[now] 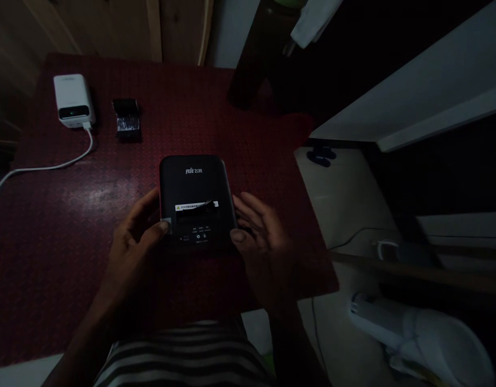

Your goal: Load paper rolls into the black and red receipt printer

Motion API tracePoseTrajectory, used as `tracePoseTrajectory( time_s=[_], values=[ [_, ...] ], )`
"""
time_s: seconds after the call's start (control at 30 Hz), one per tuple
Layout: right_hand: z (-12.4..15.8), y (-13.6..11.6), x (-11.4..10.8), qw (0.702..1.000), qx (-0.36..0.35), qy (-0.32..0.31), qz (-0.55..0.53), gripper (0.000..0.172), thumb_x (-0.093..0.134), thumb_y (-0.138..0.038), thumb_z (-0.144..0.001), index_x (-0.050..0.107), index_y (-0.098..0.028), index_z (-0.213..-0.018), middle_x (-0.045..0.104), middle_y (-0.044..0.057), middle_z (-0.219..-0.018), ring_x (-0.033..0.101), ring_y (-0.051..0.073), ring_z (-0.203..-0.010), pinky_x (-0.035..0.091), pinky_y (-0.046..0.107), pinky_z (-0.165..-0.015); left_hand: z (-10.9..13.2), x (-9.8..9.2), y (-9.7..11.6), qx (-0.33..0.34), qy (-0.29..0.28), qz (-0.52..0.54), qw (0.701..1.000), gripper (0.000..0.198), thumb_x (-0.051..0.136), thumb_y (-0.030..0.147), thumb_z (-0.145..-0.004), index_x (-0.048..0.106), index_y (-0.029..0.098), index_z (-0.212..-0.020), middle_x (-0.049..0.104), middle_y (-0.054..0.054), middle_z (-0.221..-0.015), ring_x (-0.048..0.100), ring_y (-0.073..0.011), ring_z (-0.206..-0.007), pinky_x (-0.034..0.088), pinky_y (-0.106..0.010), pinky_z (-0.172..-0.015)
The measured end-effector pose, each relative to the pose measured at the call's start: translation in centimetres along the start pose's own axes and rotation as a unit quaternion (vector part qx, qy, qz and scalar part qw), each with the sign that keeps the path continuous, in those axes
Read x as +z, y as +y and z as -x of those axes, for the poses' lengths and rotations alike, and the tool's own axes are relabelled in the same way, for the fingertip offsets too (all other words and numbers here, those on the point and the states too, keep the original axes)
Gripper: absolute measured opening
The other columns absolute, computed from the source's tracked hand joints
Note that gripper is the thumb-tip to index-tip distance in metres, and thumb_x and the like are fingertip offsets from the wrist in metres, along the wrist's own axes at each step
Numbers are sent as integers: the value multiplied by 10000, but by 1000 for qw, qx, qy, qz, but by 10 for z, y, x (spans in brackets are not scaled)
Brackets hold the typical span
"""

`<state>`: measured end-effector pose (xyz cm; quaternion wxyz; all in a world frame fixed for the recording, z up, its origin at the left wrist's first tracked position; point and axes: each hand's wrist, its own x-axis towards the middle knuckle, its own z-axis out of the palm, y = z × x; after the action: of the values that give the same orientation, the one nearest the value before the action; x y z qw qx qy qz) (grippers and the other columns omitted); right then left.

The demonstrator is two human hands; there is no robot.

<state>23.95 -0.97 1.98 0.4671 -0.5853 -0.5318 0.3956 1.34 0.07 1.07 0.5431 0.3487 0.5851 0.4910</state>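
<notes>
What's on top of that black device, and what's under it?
On the black device: pale lettering, a white label, a dark strip. The red tabletop surrounds it; anything beneath is covered.

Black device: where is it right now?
Left of centre in the head view, the black device is between the left hand and the right hand, with the red table beneath.

The room around me is dim, its corners sunk in shadow. Before me I have a dark red desk (50, 231) with a fine pattern, a soft patch of light (105, 196) on its left half. Past its far edge I see brown wooden boards (110, 27) beside a pale strip of wall (227, 35); to my right, a light floor (346, 185).
</notes>
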Motion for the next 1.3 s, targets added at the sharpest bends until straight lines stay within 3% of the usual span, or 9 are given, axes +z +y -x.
tracePoseTrajectory(
  time_s=[0.1, 0.23, 0.4, 0.6, 0.83, 1.03, 1.2, 1.3],
  values=[
    [1, 1, -1, 1000, 8, -1, -12, 689, 853, -634, -1019, 681, -294, -1593, 764, 157, -1618, 765, 388, -1467, 667, 629, -1178, 1, -3, 1, -5, 6, -20, 1000, 550, 880, 444, -986, 806, 393, -1529, 745, -35, -1643, 627, -388, -1613, 670, -444, -1167],
    [4, 5, -3, 999, 17, -14, -26, 687, 846, -622, -1029, 675, -315, -1619, 745, 151, -1645, 751, 389, -1487, 669, 630, -1174, 2, -5, 5, -8, 20, -48, 999, 598, 914, 500, -940, 819, 370, -1516, 716, -56, -1680, 506, -452, -1703, 705, -471, -1111],
    [5, 12, -4, 999, 28, -16, -41, 645, 842, -599, -1043, 682, -361, -1622, 737, 121, -1662, 740, 378, -1500, 661, 624, -1179, 1, -7, 4, 11, -1, -65, 998, 637, 906, 533, -964, 779, 343, -1558, 683, -79, -1717, 603, -415, -1634, 690, -454, -1135],
    [1, 18, -6, 996, 37, -11, -75, 613, 807, -640, -1060, 682, -365, -1594, 765, 116, -1627, 778, 362, -1431, 670, 603, -1139, 3, -2, 9, -17, 3, -61, 998, 635, 867, 507, -988, 737, 345, -1588, 683, -77, -1713, 654, -396, -1582, 692, -423, -1092],
    [-10, 16, -8, 996, 5, 34, -83, 468, 808, -606, -1073, 753, -371, -1474, 848, 71, -1488, 827, 292, -1320, 700, 447, -982, 9, 12, 24, -70, 24, -28, 997, 610, 855, 448, -1004, 734, 363, -1596, 754, -60, -1612, 765, -335, -1419, 685, -370, -1027],
    [-12, 9, -4, 996, -21, 41, -80, 473, 787, -643, -1076, 789, -321, -1422, 884, 88, -1395, 866, 288, -1207, 720, 409, -874, 9, 17, 24, -69, 37, -30, 996, 645, 836, 441, -997, 713, 316, -1617, 773, -83, -1579, 784, -339, -1375, 681, -354, -968],
    [-13, -4, -9, 996, -74, 46, 36, 305, 766, -461, -1127, 803, -381, -1419, 884, 30, -1402, 873, 286, -1199, 734, 455, -951, 6, 10, 10, -24, 13, -24, 999, 626, 827, 453, -999, 715, 315, -1599, 742, -91, -1627, 749, -357, -1442, 674, -423, -1076],
    [-28, -18, -8, 969, -172, -23, 174, 240, 721, -274, -1144, 849, -365, -1325, 890, 13, -1368, 860, 281, -1228, 702, 505, -1107, 4, 5, 0, 5, 3, -25, 1000, 587, 784, 447, -1036, 707, 320, -1604, 724, -92, -1651, 725, -351, -1480, 648, -452, -1148]
  ],
)
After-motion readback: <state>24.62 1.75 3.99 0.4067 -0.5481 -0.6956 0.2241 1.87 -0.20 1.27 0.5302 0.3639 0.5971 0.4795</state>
